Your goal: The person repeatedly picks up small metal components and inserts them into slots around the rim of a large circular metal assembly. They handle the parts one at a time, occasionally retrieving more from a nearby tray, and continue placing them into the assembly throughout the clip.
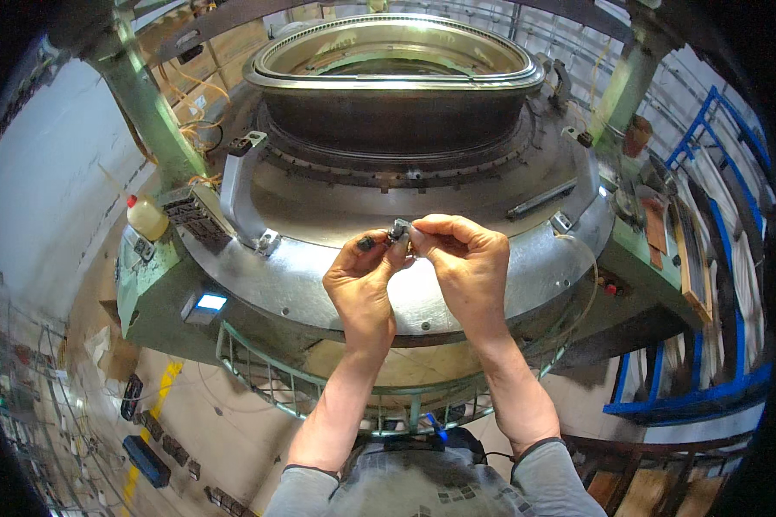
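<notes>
1. One huge round machine [319, 284] fills most of our view; its bright metal ring table curves toward us, and a dark drum [388, 121] with a shiny oval rim stands in its middle.
2. We see green posts [151, 112] rising on either side of the machine, with a blue metal frame [707, 396] off to the right.
3. Below the ring table a wire guard basket [276, 375] wraps the front of the machine, just above our sleeves.
4. Our left hand [362, 284] is raised over the front rim of the ring table, fingers curled; between thumb and forefinger it pinches a small dark round piece [366, 243].
5. Our right hand [466, 258] sits just beside the left one, touching it at the fingertips, and its thumb and fingers are closed on a small grey metal part [398, 229].
6. That grey part is held in the air between both hands, above the ring table and not resting on it; the left fingertips meet it from the other side.
7. A pale plastic bottle [147, 217] with a red cap stands at the left edge of the machine.
8. A small lit blue screen [209, 302] shows under the table rim on the left.
</notes>
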